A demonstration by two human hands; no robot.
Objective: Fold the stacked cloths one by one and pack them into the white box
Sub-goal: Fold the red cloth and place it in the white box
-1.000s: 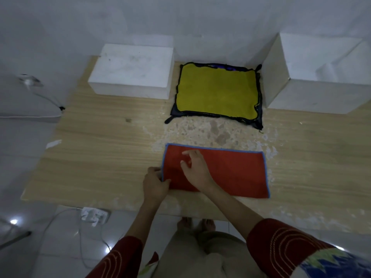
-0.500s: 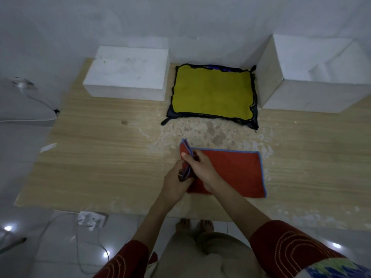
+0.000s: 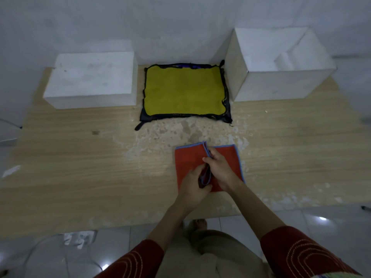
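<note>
Red cloth [image 3: 185, 160] at lower centre of table [image 3: 80, 157], mid-fold. Left hand [image 3: 193, 184] & right hand [image 3: 220, 170] fingers pinch its blue-trimmed edge. Carry edge across, match corners w/ far side, then press flat. Box [image 3: 281, 85] upper right.

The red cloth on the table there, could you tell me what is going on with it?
A person is folding the red cloth on the wooden table. Both hands, left and right, pinch its blue-trimmed edge, carrying it across toward the right. The yellow-topped cloth stack waits behind, and the open white box stands at the back right.
</note>
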